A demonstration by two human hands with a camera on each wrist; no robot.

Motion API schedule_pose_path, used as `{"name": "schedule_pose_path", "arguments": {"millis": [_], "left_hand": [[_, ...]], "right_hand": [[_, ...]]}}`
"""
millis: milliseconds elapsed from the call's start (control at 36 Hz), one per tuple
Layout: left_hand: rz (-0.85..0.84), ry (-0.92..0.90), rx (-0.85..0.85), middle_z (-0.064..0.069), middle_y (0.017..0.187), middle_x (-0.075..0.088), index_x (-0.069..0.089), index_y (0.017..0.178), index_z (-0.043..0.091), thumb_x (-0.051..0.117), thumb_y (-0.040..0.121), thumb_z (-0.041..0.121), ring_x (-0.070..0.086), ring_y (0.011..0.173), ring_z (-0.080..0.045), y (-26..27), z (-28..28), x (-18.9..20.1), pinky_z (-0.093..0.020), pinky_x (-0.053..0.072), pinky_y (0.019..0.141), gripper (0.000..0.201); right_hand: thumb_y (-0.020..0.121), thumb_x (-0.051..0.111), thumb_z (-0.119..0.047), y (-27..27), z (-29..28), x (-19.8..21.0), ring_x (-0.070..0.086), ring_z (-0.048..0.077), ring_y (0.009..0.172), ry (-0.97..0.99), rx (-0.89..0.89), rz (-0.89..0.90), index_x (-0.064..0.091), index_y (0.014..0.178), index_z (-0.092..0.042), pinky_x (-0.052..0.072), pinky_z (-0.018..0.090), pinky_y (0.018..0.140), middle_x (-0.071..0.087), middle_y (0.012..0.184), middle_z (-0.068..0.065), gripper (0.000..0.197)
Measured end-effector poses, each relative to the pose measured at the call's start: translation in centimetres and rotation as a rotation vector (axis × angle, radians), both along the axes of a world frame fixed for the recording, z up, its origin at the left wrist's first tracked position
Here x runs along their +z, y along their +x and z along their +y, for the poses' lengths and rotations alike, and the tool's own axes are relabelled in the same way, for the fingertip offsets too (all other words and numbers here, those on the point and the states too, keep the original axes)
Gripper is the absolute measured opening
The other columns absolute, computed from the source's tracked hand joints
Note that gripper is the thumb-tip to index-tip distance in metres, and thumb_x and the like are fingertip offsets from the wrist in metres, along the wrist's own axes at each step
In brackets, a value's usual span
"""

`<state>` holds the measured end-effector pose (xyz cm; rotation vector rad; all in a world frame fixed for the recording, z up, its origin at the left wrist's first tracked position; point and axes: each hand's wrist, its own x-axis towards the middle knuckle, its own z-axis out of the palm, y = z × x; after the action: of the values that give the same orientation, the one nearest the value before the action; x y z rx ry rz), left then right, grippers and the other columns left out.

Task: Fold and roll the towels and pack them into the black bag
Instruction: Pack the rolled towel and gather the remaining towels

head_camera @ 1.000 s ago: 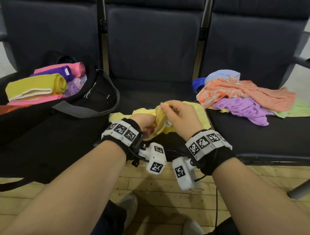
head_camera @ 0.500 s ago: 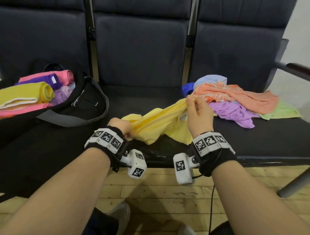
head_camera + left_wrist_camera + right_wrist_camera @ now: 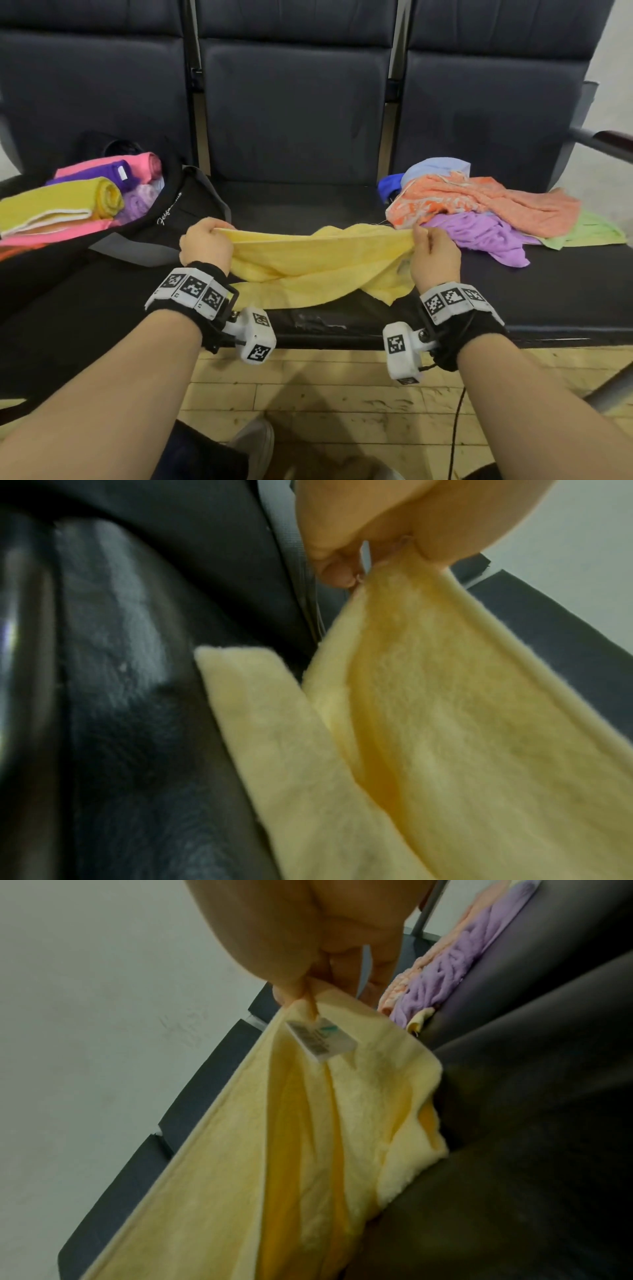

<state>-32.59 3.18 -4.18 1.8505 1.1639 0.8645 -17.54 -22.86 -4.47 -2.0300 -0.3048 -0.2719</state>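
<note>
Both the left hand (image 3: 205, 245) and right hand (image 3: 434, 255) gripped a yellow towel (image 3: 318, 265) stretched unfolded beside the black bag (image 3: 164, 219), which held several rolled towels (image 3: 68, 202), while a loose pile (image 3: 489, 212) waited.

The stretched towel (image 3: 318, 260) is pale yellow, with a white label (image 3: 322, 1039) whose print is too blurred to read. In the black bag (image 3: 144, 226) lie rolls of yellow (image 3: 61, 202), pink (image 3: 144, 164) and deep purple (image 3: 102, 173). The loose heap holds an orange-and-white patterned towel (image 3: 479, 202), a lilac one (image 3: 486, 236), a light green one (image 3: 589, 229) and a pale blue one (image 3: 435, 166).
</note>
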Motion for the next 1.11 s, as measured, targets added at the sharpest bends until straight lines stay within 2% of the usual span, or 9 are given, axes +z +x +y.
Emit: {"name": "schedule_pose_path", "arguments": {"millis": [139, 417, 556, 667, 750, 806, 861, 1000, 1111], "left_hand": [[-0.119, -0.055, 0.000, -0.008, 0.082, 0.058, 0.070, 0.088, 0.012, 0.049, 0.086, 0.009, 0.056, 0.095, -0.034, -0.2, -0.3, 0.7, -0.026, 0.037, 0.075, 0.021], [-0.228, -0.180, 0.048, -0.013, 0.094, 0.072, 0.077, 0.092, 0.013, 0.061, 0.075, 0.015, 0.064, 0.096, -0.037, -0.7, 0.6, 1.2, -0.041, 0.054, 0.089, 0.023], [-0.397, -0.458, 0.000, -0.011, 0.072, 0.063, 0.072, 0.089, 0.008, 0.049, 0.083, 0.000, 0.060, 0.053, -0.023, -0.4, 1.2, 1.6, -0.026, 0.051, 0.044, 0.025], [-0.396, -0.477, -0.115, -0.012, 0.084, 0.071, 0.065, 0.104, 0.007, 0.053, 0.094, 0.004, 0.068, 0.082, -0.026, 0.3, 2.4, 1.1, -0.029, 0.056, 0.078, 0.016], [-0.346, -0.490, -0.055, -0.002, 0.057, 0.066, 0.064, 0.106, -0.002, 0.048, 0.093, 0.006, 0.065, 0.072, -0.024, 0.4, 2.6, 1.8, -0.028, 0.052, 0.068, 0.022], [-0.263, -0.382, -0.055, -0.009, 0.073, 0.066, 0.058, 0.118, -0.008, 0.045, 0.093, 0.009, 0.058, 0.065, -0.020, 0.3, 1.5, 2.7, -0.026, 0.047, 0.062, 0.032], [-0.132, -0.228, -0.055, -0.017, 0.098, 0.068, 0.063, 0.111, -0.006, 0.046, 0.089, 0.006, 0.062, 0.086, -0.029, 0.2, 0.9, 3.0, -0.031, 0.049, 0.078, 0.031], [-0.076, 0.035, -0.114, -0.014, 0.107, 0.065, 0.067, 0.098, 0.006, 0.050, 0.084, 0.006, 0.057, 0.105, -0.030, -0.3, -0.6, 3.4, -0.027, 0.040, 0.085, 0.022], [-0.068, 0.129, -0.107, -0.018, 0.119, 0.060, 0.063, 0.110, 0.003, 0.044, 0.089, 0.002, 0.053, 0.114, -0.033, -0.4, -0.6, 4.8, -0.031, 0.038, 0.092, 0.028]], "right_hand": [[0.100, 0.046, -0.024, 0.6, -1.0, 0.1, 0.057, 0.030, 0.108, -0.005, 0.005, 0.046, 0.064, 0.116, -0.001, 0.038, 0.028, 0.086, 0.065, 0.112, 0.017, 0.033], [0.098, 0.051, -0.028, 0.2, -2.0, 0.7, 0.051, 0.016, 0.090, 0.004, -0.012, 0.053, 0.058, 0.116, -0.002, 0.035, 0.025, 0.077, 0.059, 0.097, 0.005, 0.032], [0.099, 0.050, -0.026, 0.0, -1.6, 1.1, 0.053, 0.017, 0.089, 0.002, -0.009, 0.048, 0.060, 0.115, -0.003, 0.033, 0.023, 0.075, 0.058, 0.092, 0.003, 0.030], [0.098, 0.052, -0.030, 0.0, -1.4, 1.7, 0.053, 0.016, 0.092, 0.039, -0.028, 0.051, 0.060, 0.118, -0.005, 0.035, 0.024, 0.079, 0.064, 0.106, 0.008, 0.033], [0.096, 0.055, -0.031, 0.4, -1.5, 2.5, 0.056, 0.018, 0.096, 0.037, -0.036, 0.046, 0.063, 0.118, -0.007, 0.035, 0.026, 0.082, 0.066, 0.111, 0.009, 0.033], [0.094, 0.058, -0.031, 0.7, -1.8, 3.1, 0.053, 0.015, 0.095, 0.050, -0.042, 0.069, 0.065, 0.117, -0.008, 0.036, 0.027, 0.083, 0.064, 0.105, 0.004, 0.033], [0.092, 0.062, -0.031, 1.1, -1.8, 3.6, 0.057, 0.017, 0.089, 0.103, -0.046, 0.091, 0.067, 0.114, -0.009, 0.043, 0.031, 0.083, 0.063, 0.097, 0.002, 0.032], [0.093, 0.061, -0.025, 0.8, -1.4, 4.7, 0.050, 0.009, 0.034, 0.254, -0.067, 0.158, 0.063, 0.102, -0.007, 0.044, 0.019, 0.041, 0.056, 0.050, 0.003, 0.020], [0.096, 0.056, -0.019, -0.4, -0.7, 7.2, 0.051, 0.006, 0.030, 0.321, -0.031, 0.197, 0.057, 0.102, -0.012, 0.043, 0.017, 0.037, 0.058, 0.056, 0.007, 0.009]]}}
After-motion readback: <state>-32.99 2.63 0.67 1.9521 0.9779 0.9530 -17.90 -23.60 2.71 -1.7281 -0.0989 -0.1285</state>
